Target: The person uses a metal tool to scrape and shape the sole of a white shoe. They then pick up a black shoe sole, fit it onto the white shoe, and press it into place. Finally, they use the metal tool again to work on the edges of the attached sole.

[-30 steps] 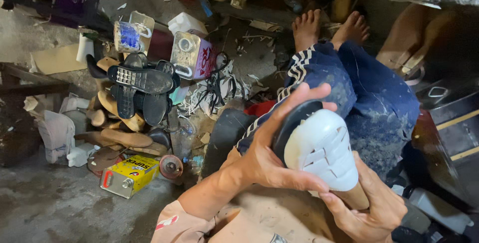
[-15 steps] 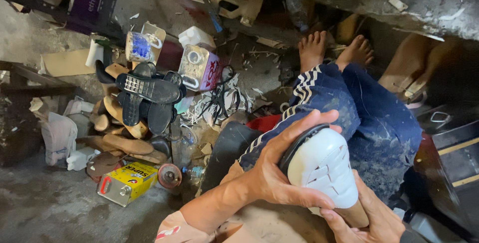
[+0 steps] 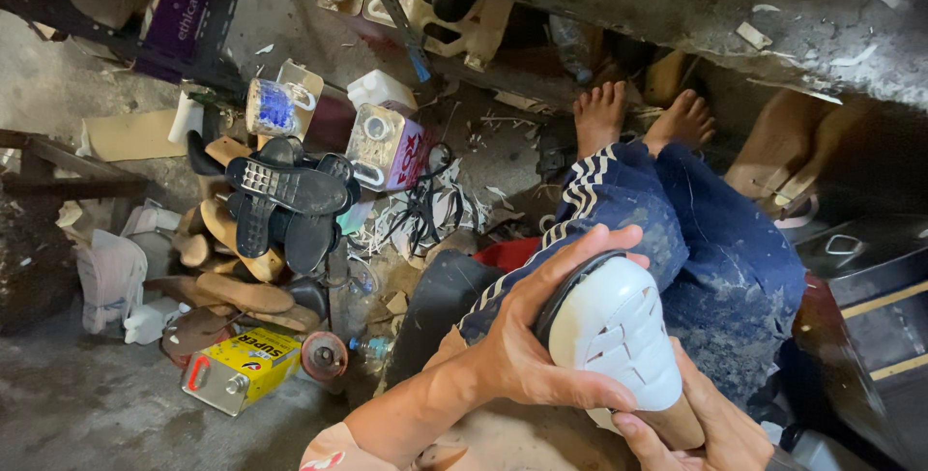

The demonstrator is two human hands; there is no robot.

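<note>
My left hand point(image 3: 541, 345) wraps over the front of a shoe point(image 3: 619, 345) turned sole-up, its white moulded sole facing me and a dark upper edge showing along the rim. My fingers curl across the top and my thumb lies along the lower edge of the sole, so the grip is closed and firm. My right hand point(image 3: 696, 427) cups the heel end from below, fingers closed under it; most of that hand is cut off by the bottom of the frame. The shoe sits over my lap, just above my knees in dark blue track trousers point(image 3: 696, 249) with pale stripes down the side.

To do this pressing well, I judge that the sole should be squeezed evenly all round the rim, working from toe to heel, with the lower hand bracing so the shoe does not twist. Thumbs should stay on the edge where sole meets upper, since a gap is most likely there.

My bare feet point(image 3: 638, 118) rest on the dusty floor beyond. To my left lies a heap of black sandals point(image 3: 285, 195) and tan wooden shoe forms point(image 3: 242, 287). Nearer me stands a yellow tin can point(image 3: 242, 369), and further off a white and red can point(image 3: 387, 147) among scraps.
</note>
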